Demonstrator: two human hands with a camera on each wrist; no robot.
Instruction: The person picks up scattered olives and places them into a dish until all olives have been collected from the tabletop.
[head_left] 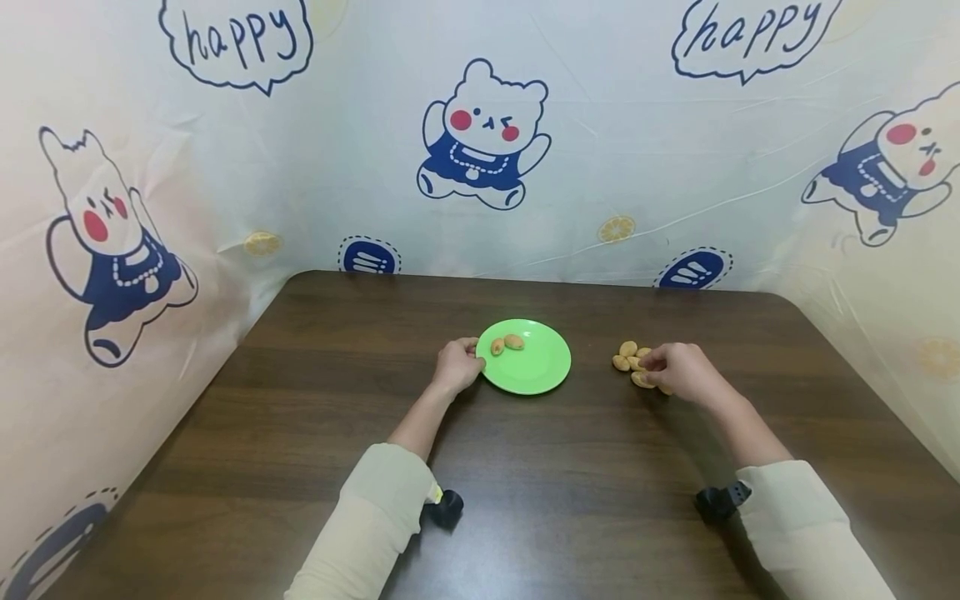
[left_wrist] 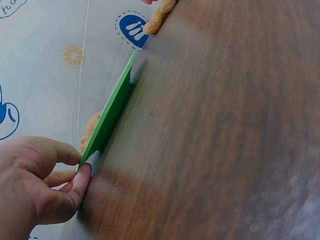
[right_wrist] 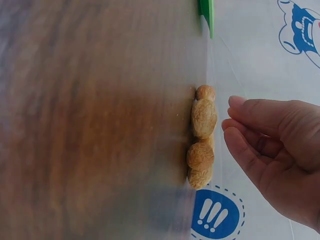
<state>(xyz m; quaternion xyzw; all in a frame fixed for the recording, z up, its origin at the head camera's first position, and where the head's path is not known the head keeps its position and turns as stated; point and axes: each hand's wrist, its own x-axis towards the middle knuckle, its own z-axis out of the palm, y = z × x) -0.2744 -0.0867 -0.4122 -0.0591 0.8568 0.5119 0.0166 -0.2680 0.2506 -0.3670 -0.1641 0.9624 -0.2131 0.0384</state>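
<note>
My left hand (head_left: 458, 367) pinches the near-left rim of a round green plate (head_left: 540, 371), thumb and fingers on either side of it in the left wrist view. Two peanuts in their shells (head_left: 513, 342) lie toward the far left of the plate. To the right, my right hand (head_left: 678, 372) hovers over a small group of unshelled peanuts (head_left: 621, 362) on the table. In the right wrist view its loosely bent fingers stand just above the peanuts (right_wrist: 204, 119), a gap between, with nothing seen in them. The hand hides part of the group in the head view.
Everything rests on a dark brown wooden table (head_left: 562, 500). A pale cloth (head_left: 600, 150) printed with cartoon bears encloses the back and sides. Dark wrist cameras sit at the left cuff (head_left: 447, 510) and the right cuff (head_left: 722, 500).
</note>
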